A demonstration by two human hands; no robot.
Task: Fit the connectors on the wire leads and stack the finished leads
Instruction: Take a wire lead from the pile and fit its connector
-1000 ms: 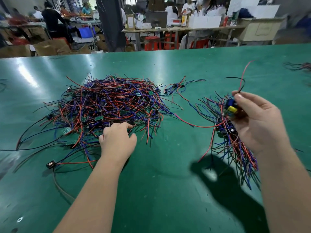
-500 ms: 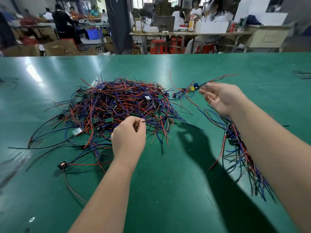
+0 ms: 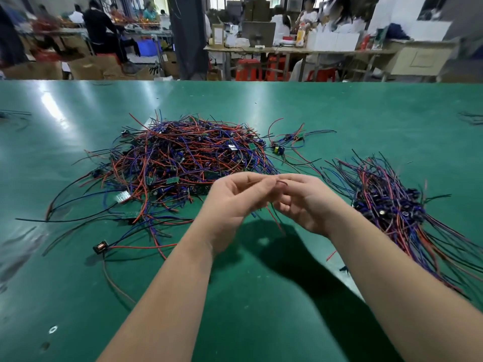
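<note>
the green table (image 3: 78, 270) fills most of the view. on it, left of the middle, lies the big heap of wire leads (image 3: 183, 158), red, blue and black, all tangled. at the right lies the bundle of leads (image 3: 392, 199), laid more in one direction, apart from the heap. behind the table stand cardboard boxes (image 3: 88, 67); what is in them cannot be seen. the left hand (image 3: 230, 202) and the right hand (image 3: 305, 202) meet above the table between heap and bundle, fingers curled, both pinching one lead (image 3: 281, 182) whose ends hang down. a small black connector (image 3: 100, 248) lies alone at the left.
</note>
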